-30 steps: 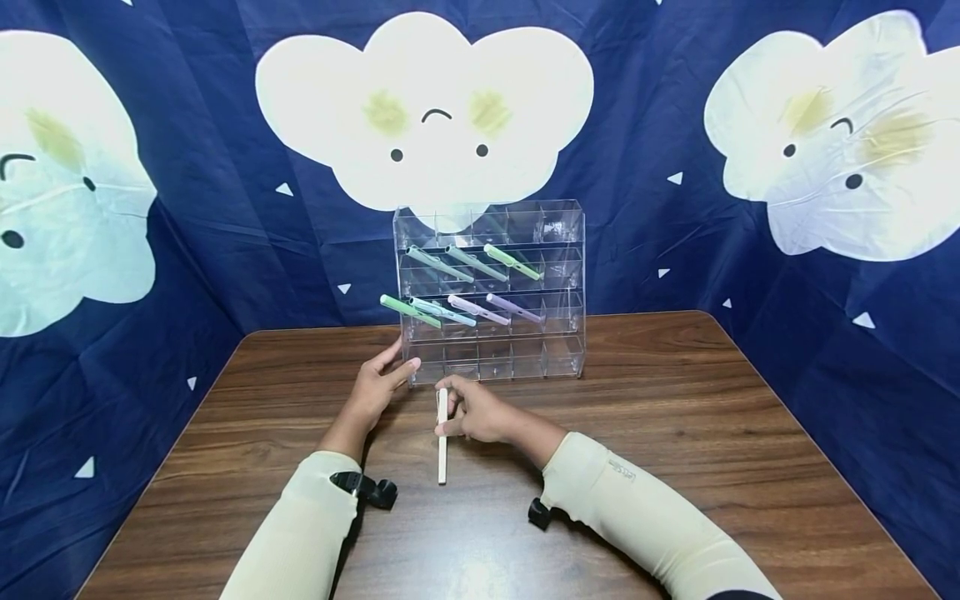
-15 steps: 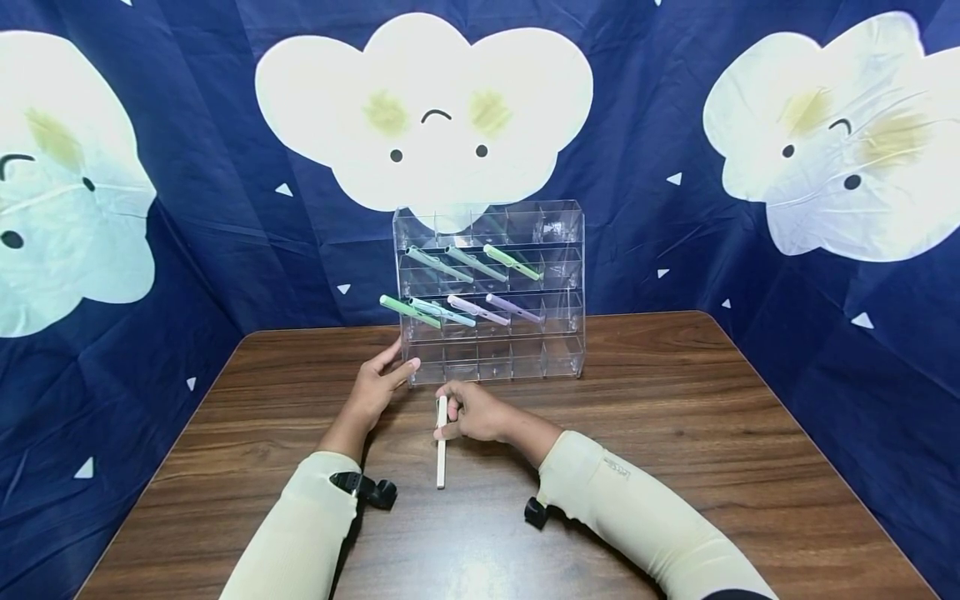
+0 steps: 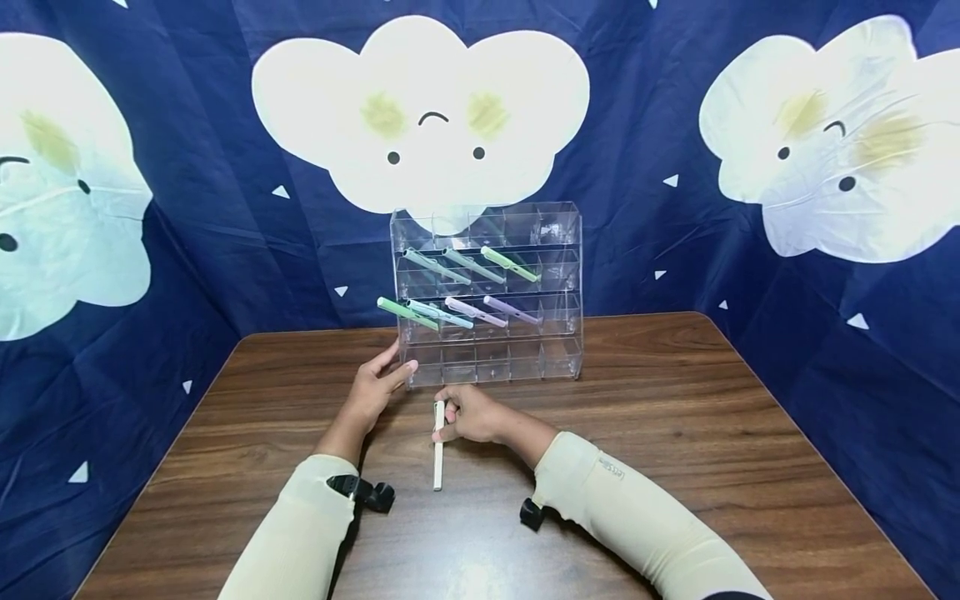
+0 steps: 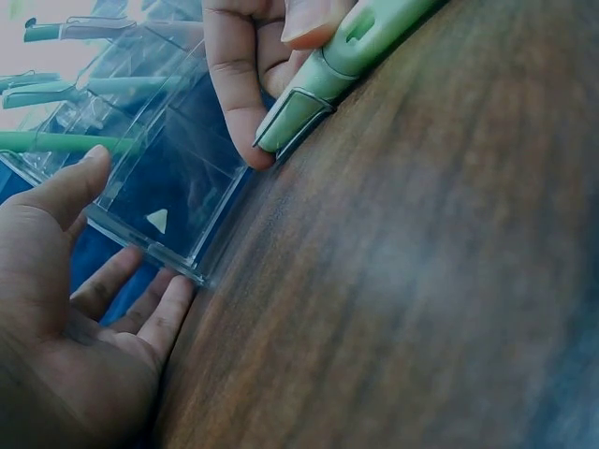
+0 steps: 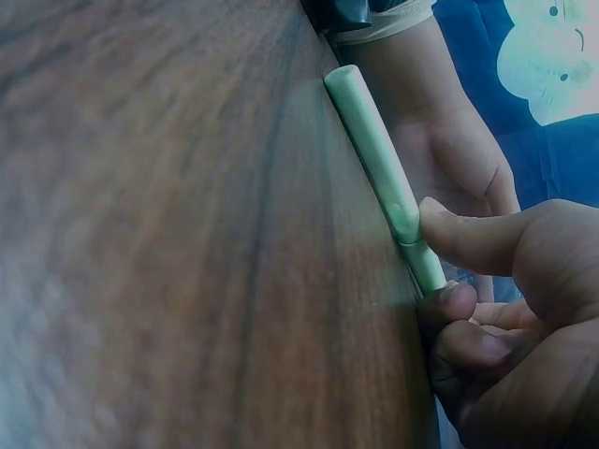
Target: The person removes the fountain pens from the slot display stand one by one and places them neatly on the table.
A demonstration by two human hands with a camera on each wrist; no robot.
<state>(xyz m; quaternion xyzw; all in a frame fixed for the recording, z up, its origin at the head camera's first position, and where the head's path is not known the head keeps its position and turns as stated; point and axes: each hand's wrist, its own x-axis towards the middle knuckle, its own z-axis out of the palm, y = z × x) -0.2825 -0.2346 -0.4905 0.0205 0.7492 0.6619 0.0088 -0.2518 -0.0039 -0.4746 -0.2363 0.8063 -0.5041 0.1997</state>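
A clear acrylic pen rack [image 3: 492, 367] stands on the table in the head view. My left hand [image 3: 372, 394] holds its lower left side, the thumb in front and the fingers at the base edge in the left wrist view. My right hand [image 3: 478, 414] pinches a capped pen [image 3: 438, 458] between thumb and fingers, just before the rack. That pen looks near white in the head view. In the left wrist view the pen [image 4: 328, 75] is pale green with a wire clip. In the right wrist view the pen [image 5: 374, 150] lies close over the wood.
In the rack's second tier rest two grey-green pens and a light green pen [image 3: 510, 263]. The third tier bears a green pen [image 3: 393, 307], a light blue pen, a pink pen and a purple pen [image 3: 512, 309]. A blue cloud-print curtain [image 3: 637, 250] hangs behind the table [image 3: 637, 467].
My right hand has drawn the pen slightly toward me, away from the rack. My left hand keeps its place at the rack, and the head view has shifted a little.
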